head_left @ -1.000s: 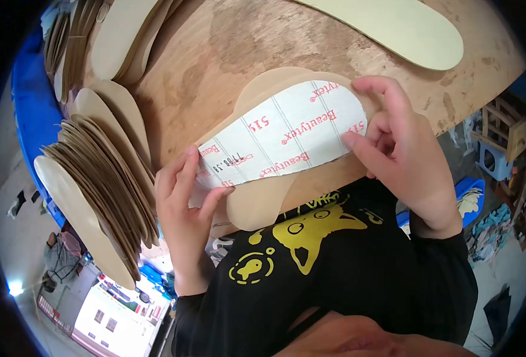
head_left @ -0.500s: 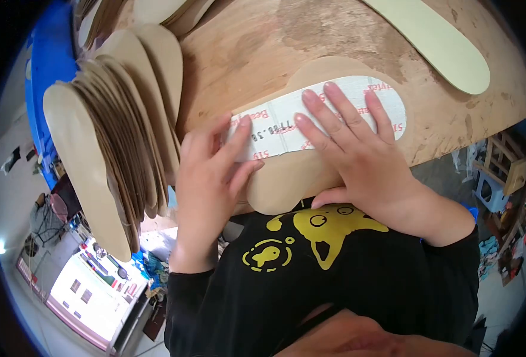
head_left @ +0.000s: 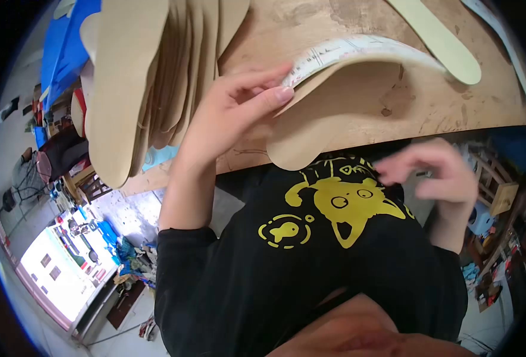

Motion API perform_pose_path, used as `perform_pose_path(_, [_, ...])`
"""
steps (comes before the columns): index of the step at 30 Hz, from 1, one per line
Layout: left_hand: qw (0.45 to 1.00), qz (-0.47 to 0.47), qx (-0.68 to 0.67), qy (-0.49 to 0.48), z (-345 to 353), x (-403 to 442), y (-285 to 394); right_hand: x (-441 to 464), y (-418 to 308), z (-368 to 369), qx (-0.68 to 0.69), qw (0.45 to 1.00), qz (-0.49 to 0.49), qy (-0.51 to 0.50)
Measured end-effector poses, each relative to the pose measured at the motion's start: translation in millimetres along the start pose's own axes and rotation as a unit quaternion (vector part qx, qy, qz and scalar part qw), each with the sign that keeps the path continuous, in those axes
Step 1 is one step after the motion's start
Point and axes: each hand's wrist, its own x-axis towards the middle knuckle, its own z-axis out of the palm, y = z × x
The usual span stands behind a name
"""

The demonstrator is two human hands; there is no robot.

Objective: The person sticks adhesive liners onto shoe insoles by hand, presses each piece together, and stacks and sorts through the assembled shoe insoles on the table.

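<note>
My left hand (head_left: pixel 233 113) pinches the near left end of an insole-shaped piece (head_left: pixel 334 55) between thumb and fingers. This piece has a white top with red and black print and a tan underside, and it bows upward in an arch above the table. Beneath it a tan insole-shaped sheet (head_left: pixel 304 137) lies on the wood, its rounded end over the table's front edge. My right hand (head_left: pixel 438 172), blurred by motion, is off the table in front of the shirt. Its fingers are curled, apart from the thumb, and I see nothing in them.
A thick stack of tan insole-shaped sheets (head_left: pixel 176 77) stands at the left of the wooden table (head_left: pixel 453 113). A pale yellow-green sole shape (head_left: pixel 444 44) lies at the back right. A curved white piece (head_left: pixel 507 44) is at the far right edge.
The white printed piece lay flat under both hands; now my left hand has its end raised and it is bent. My right hand has come off it, toward my body. The view has shifted.
</note>
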Motion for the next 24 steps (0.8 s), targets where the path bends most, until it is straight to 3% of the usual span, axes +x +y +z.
perform_pose_path(1, [0.985,-0.059,-0.157,-0.029,0,-2,1,13,0,23,0.026,0.993,0.075,0.09])
perform_pose_path(3, [0.952,-0.105,-0.272,-0.09,0,-11,-11,53,17,55,0.138,0.95,-0.11,0.258])
perform_pose_path(5, [0.889,-0.096,-0.425,-0.144,17,-19,-21,88,17,47,0.148,0.924,-0.183,0.301])
perform_pose_path(7, [0.864,-0.112,-0.477,-0.114,31,-26,-21,114,11,35,0.148,0.9,-0.231,0.34])
perform_pose_path(9, [0.834,-0.126,-0.533,-0.063,34,-34,-18,125,2,33,0.099,0.914,-0.219,0.327])
perform_pose_path(10, [0.84,-0.124,-0.52,-0.093,24,-33,-29,129,-1,36,0.076,0.921,-0.212,0.319])
perform_pose_path(12, [0.928,-0.072,-0.36,-0.064,11,-27,-29,140,3,49,0.044,0.932,-0.189,0.305])
perform_pose_path(14, [0.97,-0.016,-0.241,-0.001,17,-33,-18,146,5,58,0.022,0.946,-0.142,0.292])
perform_pose_path(16, [0.98,-0.022,-0.196,-0.022,15,-29,-25,146,-2,58,0.012,0.954,-0.077,0.288])
perform_pose_path(19, [0.994,-0.055,-0.096,-0.026,6,-21,-29,148,-21,41,-0.128,0.911,-0.155,0.359])
perform_pose_path(20, [0.996,-0.07,-0.057,-0.022,4,-20,-29,144,-30,37,-0.162,0.916,-0.127,0.345])
perform_pose_path(24, [0.959,0.156,0.193,0.141,3,-11,-16,155,-25,-11,-0.106,0.934,-0.158,0.303])
